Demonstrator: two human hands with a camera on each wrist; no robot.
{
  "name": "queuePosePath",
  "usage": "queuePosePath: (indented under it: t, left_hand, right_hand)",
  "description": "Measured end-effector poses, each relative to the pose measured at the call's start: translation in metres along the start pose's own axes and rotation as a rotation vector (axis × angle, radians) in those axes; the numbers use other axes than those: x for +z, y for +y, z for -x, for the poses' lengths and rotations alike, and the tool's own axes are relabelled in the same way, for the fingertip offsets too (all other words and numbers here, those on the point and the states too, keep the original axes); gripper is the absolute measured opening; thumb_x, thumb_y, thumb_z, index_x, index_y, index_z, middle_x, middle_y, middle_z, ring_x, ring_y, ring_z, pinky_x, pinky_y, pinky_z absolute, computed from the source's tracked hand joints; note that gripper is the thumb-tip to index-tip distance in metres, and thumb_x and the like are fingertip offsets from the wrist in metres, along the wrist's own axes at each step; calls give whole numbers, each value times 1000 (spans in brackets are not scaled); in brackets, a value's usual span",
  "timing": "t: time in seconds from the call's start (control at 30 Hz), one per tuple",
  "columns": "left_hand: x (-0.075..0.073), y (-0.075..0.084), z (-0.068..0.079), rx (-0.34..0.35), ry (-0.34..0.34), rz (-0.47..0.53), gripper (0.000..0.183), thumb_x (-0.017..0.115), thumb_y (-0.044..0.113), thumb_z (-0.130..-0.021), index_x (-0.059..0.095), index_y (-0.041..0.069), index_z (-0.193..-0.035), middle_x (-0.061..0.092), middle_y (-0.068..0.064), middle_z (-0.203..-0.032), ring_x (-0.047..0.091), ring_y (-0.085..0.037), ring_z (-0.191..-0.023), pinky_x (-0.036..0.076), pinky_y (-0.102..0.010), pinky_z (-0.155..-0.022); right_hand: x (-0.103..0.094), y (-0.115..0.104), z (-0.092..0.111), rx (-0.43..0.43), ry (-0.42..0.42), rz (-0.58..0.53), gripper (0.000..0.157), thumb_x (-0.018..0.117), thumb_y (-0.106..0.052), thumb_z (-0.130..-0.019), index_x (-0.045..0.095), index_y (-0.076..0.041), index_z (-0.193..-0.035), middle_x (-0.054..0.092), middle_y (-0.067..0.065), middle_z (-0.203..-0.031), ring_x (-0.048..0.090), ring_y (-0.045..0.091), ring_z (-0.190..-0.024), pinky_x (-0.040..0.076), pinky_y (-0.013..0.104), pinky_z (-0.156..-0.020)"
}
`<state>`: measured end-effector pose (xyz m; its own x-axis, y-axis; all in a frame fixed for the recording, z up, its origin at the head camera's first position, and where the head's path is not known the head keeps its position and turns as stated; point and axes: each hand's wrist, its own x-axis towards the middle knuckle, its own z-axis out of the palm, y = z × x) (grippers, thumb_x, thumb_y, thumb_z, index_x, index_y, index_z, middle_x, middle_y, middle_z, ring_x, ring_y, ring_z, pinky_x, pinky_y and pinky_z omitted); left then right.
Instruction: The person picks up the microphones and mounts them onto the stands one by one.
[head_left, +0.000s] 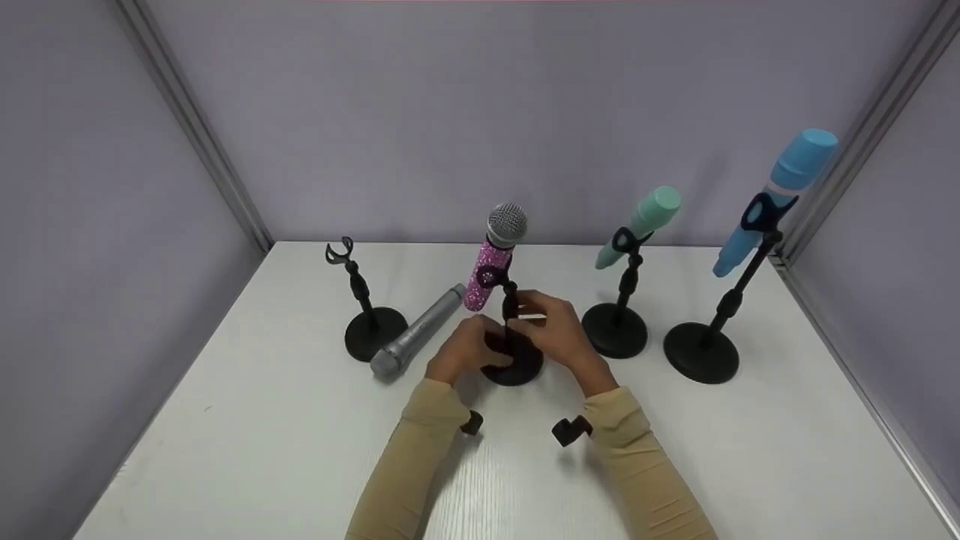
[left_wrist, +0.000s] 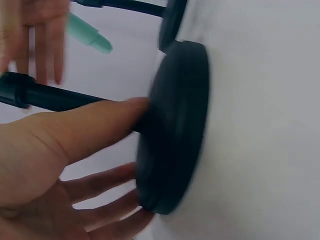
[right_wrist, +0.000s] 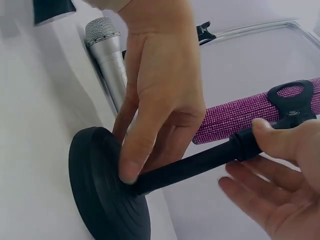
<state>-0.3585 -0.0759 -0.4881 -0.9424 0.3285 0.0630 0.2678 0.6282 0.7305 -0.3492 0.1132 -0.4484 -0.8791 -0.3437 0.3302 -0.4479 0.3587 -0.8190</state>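
Head view puts the black microphone stand right between my two hands on the white tabletop. My left hand is at the near left of its round base; my right hand comes in from the right, higher up. From the left wrist I see my left hand pinching the base, its thumb over the top by the foot of the pole and its fingers reaching to the rim. From the right wrist, my right hand pinches the collar of the pole between thumb and fingers, the lower fingers a little apart. I cannot tell whether the base sits flat. The pink glittery microphone leans in the clip atop this stand, head up, just beyond my hands. A silver microphone lies left of my left hand, near another stand. Off to my right, two more stands hold a mint-green microphone and, farther right, a blue microphone, both tilted.
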Motion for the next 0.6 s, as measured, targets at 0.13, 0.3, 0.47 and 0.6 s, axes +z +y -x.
queuePosePath:
  t: [0.13, 0.3, 0.47, 0.6]
  left_hand:
    - [-4, 3, 2, -43, -45, -11, 48, 90, 7, -75, 74, 3, -120, 74, -14, -122, 68, -30, -116, 52, -47, -107]
    - [-9, 3, 5, -91, -58, 4, 65, 91, 5, -73, 67, 4, -134, 67, -16, -136, 62, -33, -128, 48, -47, -113]
    - [-15, 1, 9, -123, -82, 11, 70, 92, 5, -71, 65, 8, -136, 66, -17, -139, 60, -36, -130, 47, -50, -113]
    - [-17, -4, 11, -123, -97, 5, 71, 92, 5, -71, 65, 8, -137, 67, -18, -136, 62, -36, -128, 48, -50, -111]
  right_hand:
    - [-2, 3, 3, 67, -66, 94, 48, 77, -7, -91, 63, 0, -136, 64, 22, -140, 63, 42, -127, 54, 52, -104]
    - [-3, 10, 4, 139, -153, 207, 56, 84, -9, -84, 64, 0, -136, 63, 21, -142, 58, 45, -133, 53, 54, -106]
    - [-4, 23, 4, 134, -222, 252, 55, 87, -10, -79, 69, 1, -130, 69, 21, -133, 64, 42, -127, 55, 51, -103]
    - [-5, 34, 3, 130, -245, 224, 53, 88, -7, -79, 70, 2, -127, 70, 23, -130, 67, 42, -122, 56, 50, -101]
